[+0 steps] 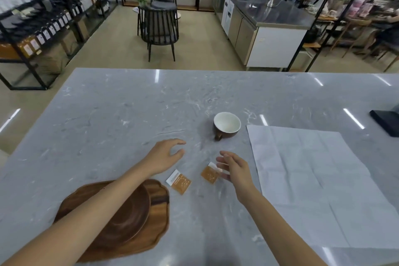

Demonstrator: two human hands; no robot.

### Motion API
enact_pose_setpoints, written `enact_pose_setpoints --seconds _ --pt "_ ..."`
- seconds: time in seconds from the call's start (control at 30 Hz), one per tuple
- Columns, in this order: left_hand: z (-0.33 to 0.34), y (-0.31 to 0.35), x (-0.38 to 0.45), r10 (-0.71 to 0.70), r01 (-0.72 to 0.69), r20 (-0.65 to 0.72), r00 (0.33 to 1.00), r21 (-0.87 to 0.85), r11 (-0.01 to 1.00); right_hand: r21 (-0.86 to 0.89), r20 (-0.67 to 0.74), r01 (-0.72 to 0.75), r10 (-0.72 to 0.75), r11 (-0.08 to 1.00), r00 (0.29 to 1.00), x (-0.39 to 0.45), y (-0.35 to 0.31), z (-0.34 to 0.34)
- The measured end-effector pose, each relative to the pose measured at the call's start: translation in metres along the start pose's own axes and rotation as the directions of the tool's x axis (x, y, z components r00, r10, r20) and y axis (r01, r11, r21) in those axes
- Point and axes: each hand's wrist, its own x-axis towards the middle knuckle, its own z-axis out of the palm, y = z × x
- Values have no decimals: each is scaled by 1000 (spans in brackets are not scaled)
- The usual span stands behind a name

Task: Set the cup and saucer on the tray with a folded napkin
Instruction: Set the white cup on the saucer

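Note:
A brown cup (227,125) with a white inside stands on the grey marble table (129,110), its handle pointing toward me. A round wooden saucer (127,220) lies on the wooden tray (158,198) at the near left, partly hidden by my left forearm. A large white napkin (319,183) lies unfolded and creased at the right. My left hand (166,154) hovers open above the table, left of the cup. My right hand (234,168) is open, fingers spread, just over an orange sachet (209,174).
A second orange sachet (180,181) lies between the tray and my right hand. A black object (386,120) sits at the table's far right edge. Beyond the table are chairs (159,28), a steel counter (269,28) and shelves of bottles.

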Motion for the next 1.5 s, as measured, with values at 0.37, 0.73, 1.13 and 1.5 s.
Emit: enact_pose_setpoints --seconds 0.37,0.73,1.13,1.5 --pt "24 44 132 -1 13 149 989 -79 997 291 211 -357 305 888 929 77 -21 -8" --pt "46 30 197 101 79 485 869 -337 938 374 406 -552 404 745 820 125 -4 -2" --pt "39 44 191 113 171 447 887 -546 820 395 389 -476 327 786 861 116 -15 -1" --pt "36 46 157 128 60 310 942 -533 844 331 395 -425 285 842 873 96 -11 -6"
